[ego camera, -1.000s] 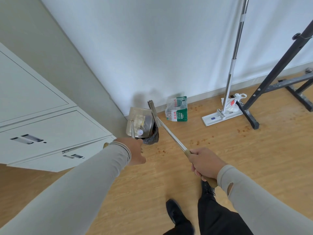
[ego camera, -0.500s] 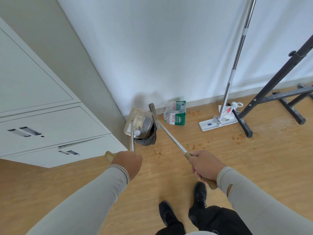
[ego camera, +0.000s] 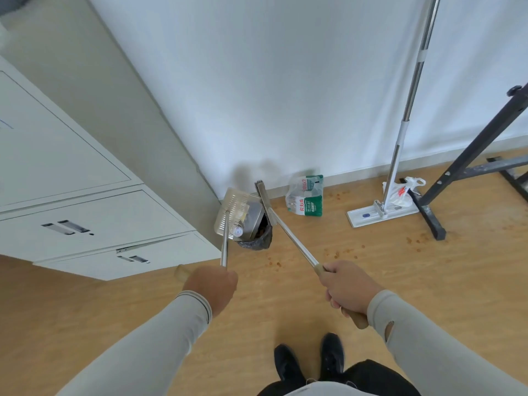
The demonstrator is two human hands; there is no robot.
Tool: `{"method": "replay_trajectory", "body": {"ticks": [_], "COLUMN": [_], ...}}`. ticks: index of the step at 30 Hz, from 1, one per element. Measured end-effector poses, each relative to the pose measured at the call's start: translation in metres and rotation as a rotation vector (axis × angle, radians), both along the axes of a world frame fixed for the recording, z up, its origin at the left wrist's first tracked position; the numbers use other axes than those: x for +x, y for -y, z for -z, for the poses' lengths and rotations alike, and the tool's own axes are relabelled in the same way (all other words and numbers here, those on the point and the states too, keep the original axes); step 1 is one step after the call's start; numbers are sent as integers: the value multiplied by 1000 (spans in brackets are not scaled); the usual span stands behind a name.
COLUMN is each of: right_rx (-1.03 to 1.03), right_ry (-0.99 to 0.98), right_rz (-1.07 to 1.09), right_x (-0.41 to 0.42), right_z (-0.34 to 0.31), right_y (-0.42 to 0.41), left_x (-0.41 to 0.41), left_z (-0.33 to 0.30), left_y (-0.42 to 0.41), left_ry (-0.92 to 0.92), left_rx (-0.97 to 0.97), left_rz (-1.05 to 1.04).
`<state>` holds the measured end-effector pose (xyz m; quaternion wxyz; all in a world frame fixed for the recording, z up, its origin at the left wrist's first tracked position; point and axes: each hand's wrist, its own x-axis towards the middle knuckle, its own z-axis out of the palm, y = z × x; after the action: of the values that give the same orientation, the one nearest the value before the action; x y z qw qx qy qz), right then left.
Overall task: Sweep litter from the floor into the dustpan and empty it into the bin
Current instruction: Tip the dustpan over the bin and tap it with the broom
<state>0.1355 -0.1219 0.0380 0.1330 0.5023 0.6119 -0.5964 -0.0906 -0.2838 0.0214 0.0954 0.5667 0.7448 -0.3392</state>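
Note:
My left hand (ego camera: 213, 285) grips the long metal handle of the steel dustpan (ego camera: 238, 214), which is tipped over the small bin (ego camera: 258, 242) lined with a dark bag in the corner. A bottle cap end and pale litter show in the pan. My right hand (ego camera: 347, 288) grips the wooden end of the broom (ego camera: 288, 234). The broom head lies against the right side of the pan above the bin. Small orange-brown crumbs (ego camera: 334, 254) dot the wooden floor to the right of the bin.
White filing cabinets (ego camera: 94, 221) stand at the left, close to the bin. A pack of water bottles (ego camera: 305, 200) sits by the wall. A flat mop (ego camera: 383, 214) leans on the wall beside a white plastic bag (ego camera: 401, 192) and a black metal stand (ego camera: 457, 181).
The view has tilted up and pulled back a little. Both hands drew slightly toward me with their handles. The dustpan and broom head stay over the bin.

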Motion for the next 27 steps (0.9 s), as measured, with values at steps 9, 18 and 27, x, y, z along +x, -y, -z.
{"method": "replay_trajectory", "body": {"ticks": [9,18,27], "right_rx": [-18,-8,-32], "right_ry": [-22,8,2], "right_rz": [-22,-59,-27], "right_x": [23,28,25], "right_z": [5,11,9], "right_y": [-21,-28,-28], "left_x": [25,27,24], "left_z": [11,16,8], "left_y": [-7,-13,-19], "left_ry": [-31,-101,-125], "left_rx": [-20,-124,-130], "left_rz": [50,93,122]}}
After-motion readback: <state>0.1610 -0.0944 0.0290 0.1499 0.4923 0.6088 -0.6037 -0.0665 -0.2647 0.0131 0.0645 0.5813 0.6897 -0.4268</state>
